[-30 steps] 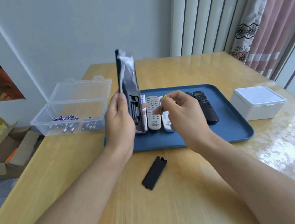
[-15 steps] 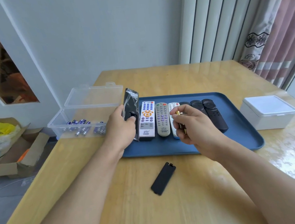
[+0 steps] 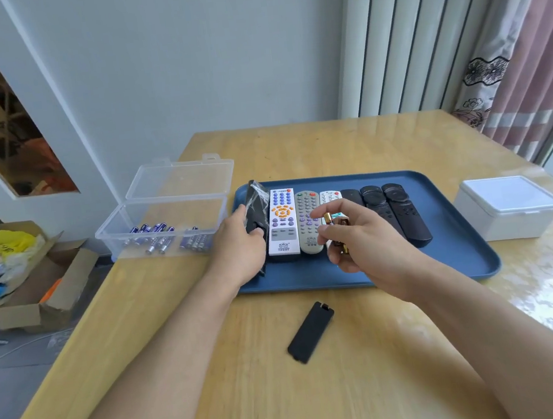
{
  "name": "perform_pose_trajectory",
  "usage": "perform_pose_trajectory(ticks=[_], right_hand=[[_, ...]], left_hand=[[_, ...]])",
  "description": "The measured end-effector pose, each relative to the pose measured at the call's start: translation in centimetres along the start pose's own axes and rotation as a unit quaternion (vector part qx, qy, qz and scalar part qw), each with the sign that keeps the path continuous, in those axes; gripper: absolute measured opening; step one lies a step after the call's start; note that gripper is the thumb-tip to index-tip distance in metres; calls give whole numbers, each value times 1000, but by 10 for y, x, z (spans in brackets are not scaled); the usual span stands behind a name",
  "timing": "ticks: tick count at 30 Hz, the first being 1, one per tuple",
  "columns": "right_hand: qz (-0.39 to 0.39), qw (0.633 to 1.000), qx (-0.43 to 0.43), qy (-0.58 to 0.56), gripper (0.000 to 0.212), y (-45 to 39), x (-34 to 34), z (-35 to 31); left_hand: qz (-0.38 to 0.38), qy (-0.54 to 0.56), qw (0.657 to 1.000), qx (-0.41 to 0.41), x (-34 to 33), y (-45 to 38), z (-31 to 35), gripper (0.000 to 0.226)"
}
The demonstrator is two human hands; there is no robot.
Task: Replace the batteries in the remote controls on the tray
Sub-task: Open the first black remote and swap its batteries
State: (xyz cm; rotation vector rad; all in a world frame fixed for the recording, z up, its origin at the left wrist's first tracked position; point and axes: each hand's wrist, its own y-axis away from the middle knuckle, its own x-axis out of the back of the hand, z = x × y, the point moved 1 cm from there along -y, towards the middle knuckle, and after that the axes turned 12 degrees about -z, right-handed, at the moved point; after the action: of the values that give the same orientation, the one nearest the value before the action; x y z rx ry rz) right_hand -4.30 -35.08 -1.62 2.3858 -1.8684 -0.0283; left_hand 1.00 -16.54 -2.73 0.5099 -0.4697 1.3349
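Observation:
A blue tray (image 3: pixel 453 258) holds several remotes in a row. My left hand (image 3: pixel 242 251) grips a black remote wrapped in clear plastic (image 3: pixel 256 206) at the tray's left end, lying low on the tray. My right hand (image 3: pixel 357 238) hovers over the tray's middle and pinches gold-and-black batteries (image 3: pixel 335 223) between thumb and fingers. A white remote with orange buttons (image 3: pixel 282 222) and a grey remote (image 3: pixel 308 219) lie between my hands. Black remotes (image 3: pixel 403 212) lie to the right. A black battery cover (image 3: pixel 311 332) rests on the wooden table in front of the tray.
A clear plastic box (image 3: pixel 167 228) with its lid up holds several blue batteries, left of the tray. A white lidded box (image 3: pixel 509 207) stands right of the tray. A cardboard box with rubbish (image 3: pixel 29 289) sits on the floor at left.
My left hand has brought the black remote from upright down onto the tray's left end. My right hand has moved slightly right and down with the batteries.

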Motion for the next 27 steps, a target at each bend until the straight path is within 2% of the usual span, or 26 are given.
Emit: perform_pose_trajectory(ticks=[3,6,10,12,15,17,20,22,24,25,27], right_hand=[[-9,1000,-3,-4,19,1,1,1],[-13,1000,0,-2,20,0,2,1],[-13,1000,4,3,21,1,3,2],[-11,1000,1,-2,19,1,3,2],[5,999,-7,-33,14,0,6,-3],[27,997,3,-77,14,0,15,-11],[107,990,32,-88,14,11,46,-32],[184,981,55,9,14,25,75,-48],[237,953,51,180,21,37,112,-59],[244,923,21,296,29,46,134,-63],[202,829,-103,512,52,59,171,-65]], left_hand=[[-19,-96,995,3,-2,1,2,53],[-17,-168,986,-3,-4,2,-1,60],[-38,-200,979,-7,-9,2,-8,63],[-19,-186,982,-23,-10,5,-6,66],[69,-138,983,-99,-9,11,2,57],[128,-109,969,-179,-12,15,12,49],[119,-111,951,-262,-30,18,40,45],[55,-114,953,-275,-50,17,63,47],[-21,-117,956,-267,-71,14,87,57],[-58,-119,955,-264,-85,13,103,63],[-117,-127,950,-261,-112,12,129,76]])
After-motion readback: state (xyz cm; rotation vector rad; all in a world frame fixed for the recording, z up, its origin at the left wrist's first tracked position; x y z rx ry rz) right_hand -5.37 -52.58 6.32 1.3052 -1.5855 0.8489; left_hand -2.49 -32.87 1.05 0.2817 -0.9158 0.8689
